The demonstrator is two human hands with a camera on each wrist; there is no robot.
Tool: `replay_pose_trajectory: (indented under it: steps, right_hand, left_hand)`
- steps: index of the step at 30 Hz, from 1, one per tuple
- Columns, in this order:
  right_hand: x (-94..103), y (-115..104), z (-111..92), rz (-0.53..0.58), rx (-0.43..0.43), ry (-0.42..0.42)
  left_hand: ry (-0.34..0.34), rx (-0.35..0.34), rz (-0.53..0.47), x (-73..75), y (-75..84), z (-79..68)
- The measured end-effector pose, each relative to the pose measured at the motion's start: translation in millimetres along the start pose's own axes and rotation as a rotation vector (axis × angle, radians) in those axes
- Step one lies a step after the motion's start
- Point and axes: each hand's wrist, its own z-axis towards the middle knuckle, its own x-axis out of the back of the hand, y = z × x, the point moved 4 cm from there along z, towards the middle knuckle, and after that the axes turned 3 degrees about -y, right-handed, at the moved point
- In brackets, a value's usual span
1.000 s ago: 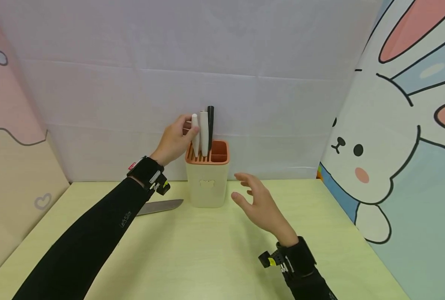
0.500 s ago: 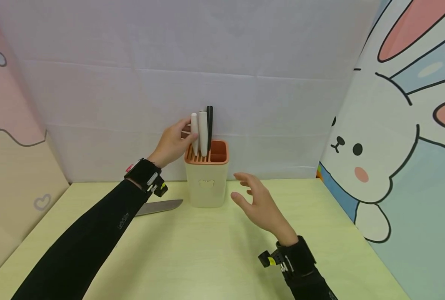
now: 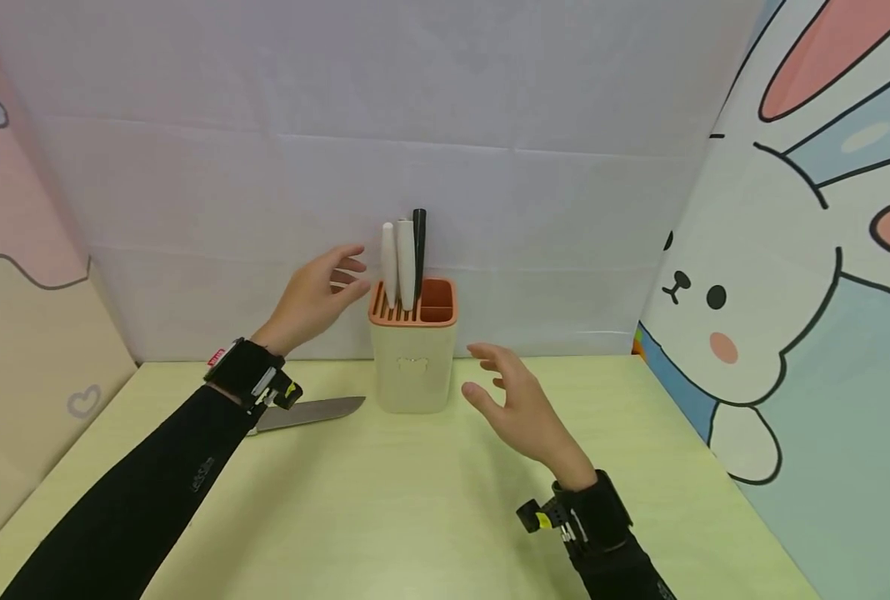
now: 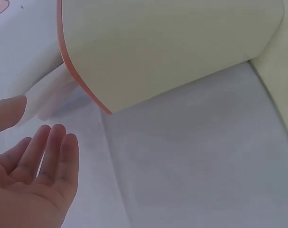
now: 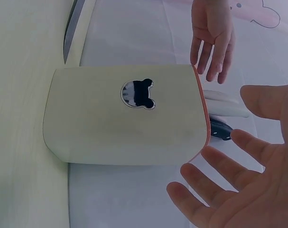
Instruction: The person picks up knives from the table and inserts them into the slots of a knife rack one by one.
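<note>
A cream knife block [image 3: 413, 375] with an orange slotted top stands at the back of the table. From its slots rise two white-handled knives, the left white handle [image 3: 389, 265] and a thicker white handle [image 3: 407, 265], beside a black handle [image 3: 419, 250]. My left hand [image 3: 316, 296] is just left of these handles, fingers spread loosely, touching nothing. In the left wrist view its palm faces the pale, blurred handles. My right hand [image 3: 520, 408] hovers to the right of the block, fingers relaxed and apart from it. A knife blade [image 3: 313, 412] lies on the table; its handle is mostly hidden by my left forearm.
The pale table [image 3: 385, 508] meets a white cloth backdrop [image 3: 340, 167]. Printed panels with cartoon figures flank it, including a rabbit panel [image 3: 812, 333] on the right. The block's right side has open orange compartments [image 3: 437, 302].
My left hand has let go of the left white knife handle and moved away to the left. The knife stays in the block. My right hand is nearly still.
</note>
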Motion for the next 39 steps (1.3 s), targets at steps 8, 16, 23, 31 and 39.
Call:
replay_pose_trajectory:
  steps: [8, 16, 23, 31, 39]
  right_hand:
    - [-2.8, -1, -1, -0.001, 0.004, -0.016]
    - [-9.0, -4, -2, -0.007, 0.032, -0.043]
    - [-16.3, -4, -2, -0.029, 0.043, -0.071]
    - [-26.0, -8, -3, -0.068, 0.058, -0.106]
    - [-38.6, -13, -5, -0.093, 0.084, -0.169]
  left_hand:
    - [-0.026, -0.022, 0.012, 3.4, -12.7, -39.5]
    - [-0.026, -0.002, 0.188, 9.8, -32.6, -83.9]
    - [-0.043, 0.010, 0.302, 10.3, -57.1, -121.4]
    - [-0.064, 0.005, 0.416, 8.0, -79.1, -156.8]
    - [-0.077, 0.026, 0.447, 8.4, -94.2, -180.1]
